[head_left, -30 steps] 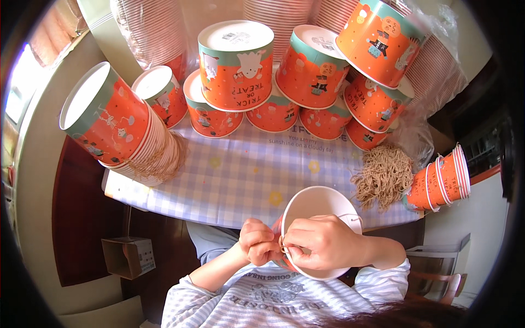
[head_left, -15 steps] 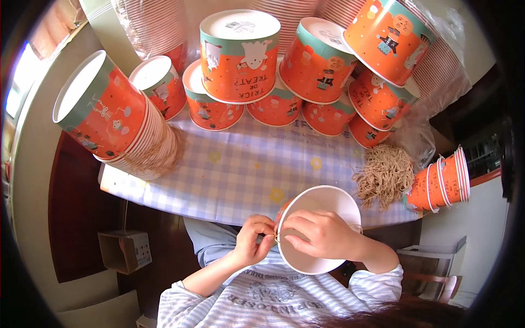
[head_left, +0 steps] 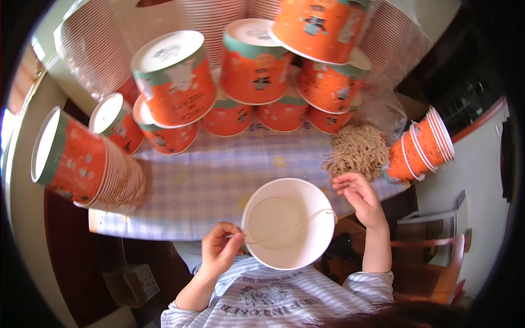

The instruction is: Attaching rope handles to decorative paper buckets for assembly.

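A paper bucket [head_left: 314,240], white inside, sits in front of me at the near table edge with its opening facing up. A thin piece of twine [head_left: 281,230] runs across the opening from the left rim to the right rim, where a loop of it hangs at the edge. My left hand [head_left: 220,249] is closed in a pinch on the twine at the bucket's left rim. My right hand [head_left: 361,201] is off the bucket, fingers apart and empty, just short of a heap of tan twine [head_left: 358,147].
Upside-down orange and green buckets [head_left: 254,63] are stacked along the table's back. A nested stack of buckets [head_left: 82,158] leans at left, with twine strands on it. Nested buckets [head_left: 421,145] lie at right. A chair [head_left: 432,262] and a cardboard box [head_left: 131,284] stand below.
My right hand has left the bucket's left rim and moved right and away, toward the twine heap. My left hand stays at the rim. The twine across the opening is now visible.
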